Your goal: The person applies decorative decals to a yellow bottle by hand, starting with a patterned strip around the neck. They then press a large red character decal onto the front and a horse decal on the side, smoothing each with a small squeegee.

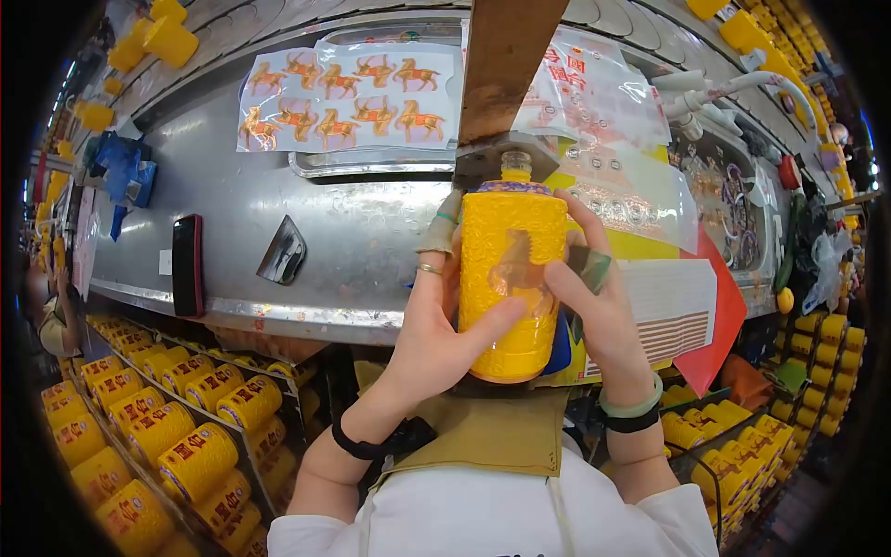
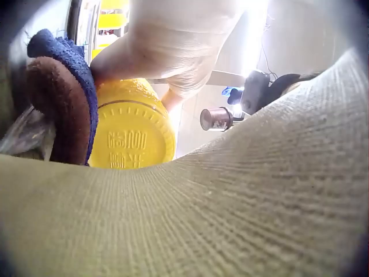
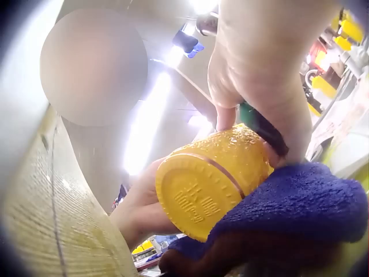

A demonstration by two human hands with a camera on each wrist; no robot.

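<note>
A yellow embossed bottle (image 1: 492,223) with a clear glass neck (image 1: 516,165) is held between both hands, neck pointing away from the body. My left hand (image 1: 445,325) grips its left side, thumb across the front. My right hand (image 1: 603,316) holds the right side, its thumb on a brownish horse decal (image 1: 520,265) on the bottle's front. A dark green piece (image 1: 592,269) shows at the right fingers, and a cloth finger cover (image 1: 436,232) on a left finger. Both wrist views show the bottle's base (image 2: 132,135) with raised characters, close to a blue towel (image 3: 311,202).
A sheet of horse decals (image 1: 343,97) lies at the back of the metal table (image 1: 371,241). Left are a phone (image 1: 187,265) and a dark glossy piece (image 1: 283,252). A wooden post (image 1: 506,65) rises behind the bottle. Crates of yellow bottles (image 1: 195,455) flank the body.
</note>
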